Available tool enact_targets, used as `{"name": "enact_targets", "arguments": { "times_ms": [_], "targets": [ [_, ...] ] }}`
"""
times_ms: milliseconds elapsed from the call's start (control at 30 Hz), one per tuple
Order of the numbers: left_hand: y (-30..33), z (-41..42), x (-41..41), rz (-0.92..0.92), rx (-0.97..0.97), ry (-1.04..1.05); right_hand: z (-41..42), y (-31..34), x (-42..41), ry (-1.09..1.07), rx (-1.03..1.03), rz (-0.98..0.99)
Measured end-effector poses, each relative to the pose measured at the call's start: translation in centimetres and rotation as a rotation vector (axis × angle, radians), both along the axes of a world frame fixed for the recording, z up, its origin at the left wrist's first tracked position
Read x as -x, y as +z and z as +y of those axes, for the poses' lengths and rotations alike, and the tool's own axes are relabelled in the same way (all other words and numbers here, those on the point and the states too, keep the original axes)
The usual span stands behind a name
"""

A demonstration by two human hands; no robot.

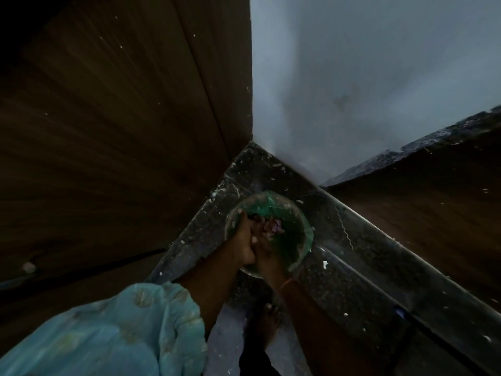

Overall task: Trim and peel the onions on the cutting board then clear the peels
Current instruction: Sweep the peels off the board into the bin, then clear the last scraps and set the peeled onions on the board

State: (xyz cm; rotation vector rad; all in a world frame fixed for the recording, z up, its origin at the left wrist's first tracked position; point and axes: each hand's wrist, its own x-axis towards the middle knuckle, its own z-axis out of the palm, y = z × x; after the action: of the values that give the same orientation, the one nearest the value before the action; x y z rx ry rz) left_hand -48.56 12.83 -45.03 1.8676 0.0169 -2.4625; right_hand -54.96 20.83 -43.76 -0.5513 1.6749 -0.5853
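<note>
**Both hands over the bin, peels going in**

Your grip first: the left hand (245, 240) has its fingers curled, and it sits at the near-left rim of the bin (303, 234); whether it pinches the liner, holds scraps, or only rests there, you cannot tell in this dim, blurred view. The right hand (267, 249) lies just beside it, touching it, fingers reaching into the bin's mouth; its hold is equally unclear.

The peels (272, 226) show as a small purplish-pale clump inside the bin, just beyond your fingertips and toward the bin's centre. They lie in a loose heap with no single long axis and no direction to speak of. The bin itself stands upright with its mouth facing up at you, lined in green plastic; its round rim gives no long axis either.

By the look of it, you are in the last step, clearing the peels. No onions, board or table are in view, so how much trimming remains cannot be judged from here.

Your next move likely calls for letting go of anything caught in either hand, shaking clinging skins off over the bin's mouth, then lifting both hands straight up from the bin so the liner is not dragged out. Pale scraps lie on the floor (352, 280) round the bin; check whether they are peels.
</note>
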Motion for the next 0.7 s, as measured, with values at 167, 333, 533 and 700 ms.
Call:
{"name": "enact_targets", "arguments": {
  "times_ms": [167,333,533,700],
  "targets": [
    [2.0,-1.0,-0.7,-0.027,0.035,0.04,0.9,-1.6,1.3,-0.008,0.07,0.256],
    [2.9,-1.6,0.2,0.206,0.004,0.035,1.8,-1.8,1.1,0.079,0.127,0.207],
    [7.3,-0.7,0.5,-0.084,0.232,-0.253,1.5,3.7,3.9,-0.078,-0.113,0.37],
    [12.3,1.1,1.5,-0.067,0.334,-0.439,-0.3,12.2,3.1,-0.207,0.013,0.277]
  ]
}}
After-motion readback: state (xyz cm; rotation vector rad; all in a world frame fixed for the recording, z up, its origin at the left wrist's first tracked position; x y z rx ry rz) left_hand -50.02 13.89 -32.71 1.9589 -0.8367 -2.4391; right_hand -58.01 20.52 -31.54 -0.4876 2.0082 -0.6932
